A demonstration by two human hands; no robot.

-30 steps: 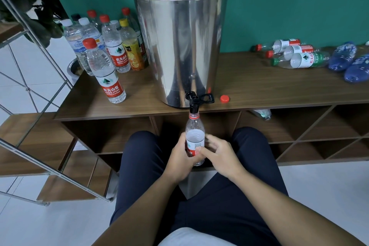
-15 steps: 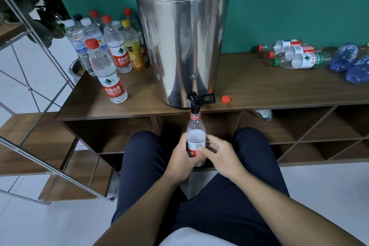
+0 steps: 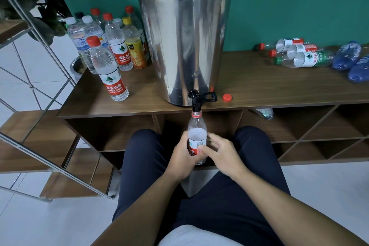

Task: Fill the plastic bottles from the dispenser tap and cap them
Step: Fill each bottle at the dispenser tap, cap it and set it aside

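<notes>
A clear plastic bottle with a red-and-white label stands upright with its open neck right under the black tap of the steel dispenser. My left hand grips the bottle's lower half from the left. My right hand is on its right side, thumb pressed on the label and fingers loosely spread beside it. A loose red cap lies on the wooden shelf top right of the tap.
Several capped full bottles stand left of the dispenser. Empty bottles and blue crumpled ones lie at the right. A metal-framed rack stands on the left. Open cubbies sit under the shelf top.
Both hands and the bottle stay in place under the tap; my right fingers have spread slightly. The view has shifted a little.
</notes>
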